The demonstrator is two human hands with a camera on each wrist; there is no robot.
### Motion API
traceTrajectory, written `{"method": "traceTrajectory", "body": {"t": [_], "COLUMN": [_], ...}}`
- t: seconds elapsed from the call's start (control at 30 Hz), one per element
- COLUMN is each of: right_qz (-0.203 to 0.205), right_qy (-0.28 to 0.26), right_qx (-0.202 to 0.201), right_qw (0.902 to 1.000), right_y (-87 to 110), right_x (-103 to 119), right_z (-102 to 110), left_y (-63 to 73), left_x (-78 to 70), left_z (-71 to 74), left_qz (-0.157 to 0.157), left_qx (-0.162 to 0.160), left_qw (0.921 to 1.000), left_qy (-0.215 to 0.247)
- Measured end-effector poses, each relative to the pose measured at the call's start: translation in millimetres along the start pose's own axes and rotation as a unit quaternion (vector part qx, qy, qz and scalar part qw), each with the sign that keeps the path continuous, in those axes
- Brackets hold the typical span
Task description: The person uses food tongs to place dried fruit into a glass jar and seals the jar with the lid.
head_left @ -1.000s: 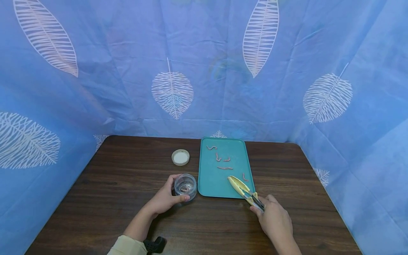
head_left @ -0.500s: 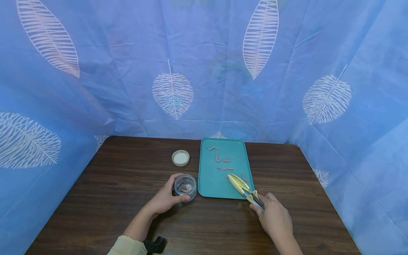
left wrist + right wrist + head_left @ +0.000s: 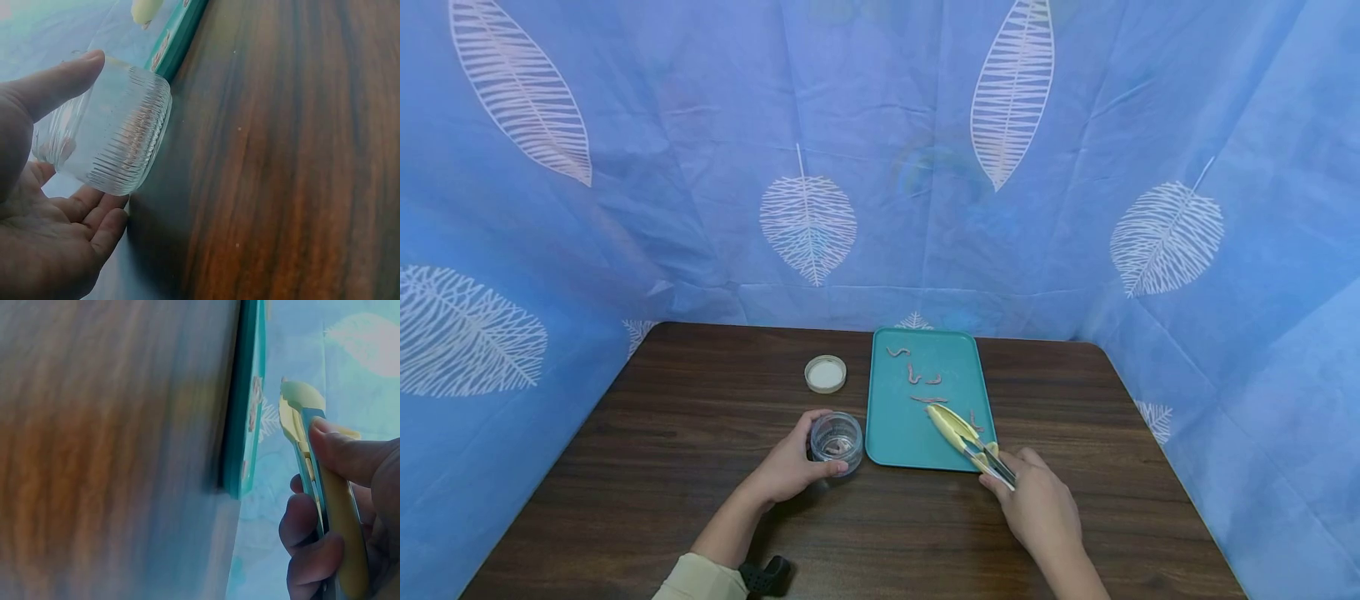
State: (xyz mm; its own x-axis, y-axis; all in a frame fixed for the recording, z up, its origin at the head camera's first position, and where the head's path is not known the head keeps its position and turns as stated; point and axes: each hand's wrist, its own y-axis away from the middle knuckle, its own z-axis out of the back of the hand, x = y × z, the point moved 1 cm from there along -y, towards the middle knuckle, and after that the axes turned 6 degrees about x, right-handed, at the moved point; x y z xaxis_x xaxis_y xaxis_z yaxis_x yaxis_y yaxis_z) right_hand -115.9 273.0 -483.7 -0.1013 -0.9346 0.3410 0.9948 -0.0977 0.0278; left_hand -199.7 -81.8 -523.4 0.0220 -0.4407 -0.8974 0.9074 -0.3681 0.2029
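Observation:
My left hand (image 3: 793,465) holds a clear glass jar (image 3: 837,442) on the table, thumb on its near side and fingers around the far side. Something small and pinkish lies at the bottom of the jar. In my right hand (image 3: 1043,507) is a pair of tongs (image 3: 959,438) with pale yellow tips, its arms squeezed close together. A tiny pinkish bit (image 3: 283,379) shows at the tongs' tips in the right wrist view. The tips hang over the teal tray (image 3: 897,433), where several pink worm-like pieces lie, the closest being a straight one (image 3: 929,399).
A round jar lid (image 3: 825,374) with a white inside lies on the dark wooden table (image 3: 722,375) behind the jar. The jar stands just left of the tray. Blue leaf-patterned cloth (image 3: 700,208) hangs behind and at both sides of the table.
My right hand has carried the tongs slightly left, their tips nearing the straight worm-like piece. The left hand and jar stay in place.

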Motion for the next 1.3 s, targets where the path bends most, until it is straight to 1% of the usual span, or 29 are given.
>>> {"method": "traceTrajectory", "body": {"t": [0.3, 0.6, 1.1, 1.3], "right_qz": [0.016, 0.027, 0.055, 0.06], "right_qy": [-0.003, -0.01, -0.02, -0.018], "right_qx": [-0.002, 0.002, -0.015, -0.013], "right_qw": [0.9999, 0.9996, 0.9982, 0.9979], "right_y": [-1.2, -0.3, 6.6, 9.5], "right_x": [12, 27, 49, 59], "right_z": [2, 2, 2, 0], "left_y": [3.0, 1.1, 0.3, 0.2], "left_x": [-6.6, -4.9, -8.6, -8.0], "left_z": [-0.3, -2.0, -3.3, -2.7], "left_qz": [0.008, 0.008, 0.014, 0.016], "left_qx": [-0.002, -0.005, -0.013, -0.013], "left_qw": [0.9999, 0.9998, 0.999, 0.999], "left_qy": [-0.005, -0.02, -0.04, -0.04]}}
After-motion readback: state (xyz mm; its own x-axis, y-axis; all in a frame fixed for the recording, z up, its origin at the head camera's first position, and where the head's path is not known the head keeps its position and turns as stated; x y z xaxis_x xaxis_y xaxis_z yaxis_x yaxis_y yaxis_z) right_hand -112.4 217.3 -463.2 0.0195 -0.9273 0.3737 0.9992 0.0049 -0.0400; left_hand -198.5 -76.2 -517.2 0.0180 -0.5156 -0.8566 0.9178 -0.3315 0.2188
